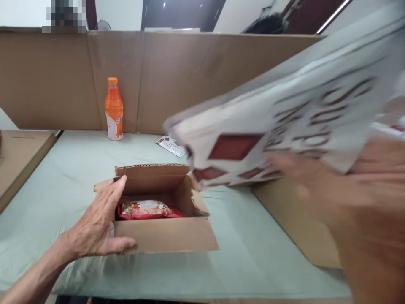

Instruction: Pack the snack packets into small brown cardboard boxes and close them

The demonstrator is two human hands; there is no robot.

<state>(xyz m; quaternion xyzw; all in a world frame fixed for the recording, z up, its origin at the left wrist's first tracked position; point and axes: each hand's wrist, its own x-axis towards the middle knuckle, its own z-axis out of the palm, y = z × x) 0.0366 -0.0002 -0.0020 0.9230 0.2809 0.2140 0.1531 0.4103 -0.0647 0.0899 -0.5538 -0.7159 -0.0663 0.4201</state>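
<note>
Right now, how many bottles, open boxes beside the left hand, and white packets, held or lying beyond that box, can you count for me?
Bottle: 1
Open box: 1
White packets: 2, one held, one lying
Total: 4, leaving out the blurred right edge

Table (253,261) w/ pale grn cloth cover, wrinkled L of open cardbd box (167,236); cover's near edge runs in front of box. Directly on cover: box itself, top open. Btl of orange drink (114,110), orange cap, wht label area, upright behind box & to its L. Small wht sachet (172,146) w/ dk red print, flat behind box, R end hidden. Lg flat cardbd carton (27,156), well L of box. Tan cardbd pc (297,226), R of box, partly hidden.
</note>
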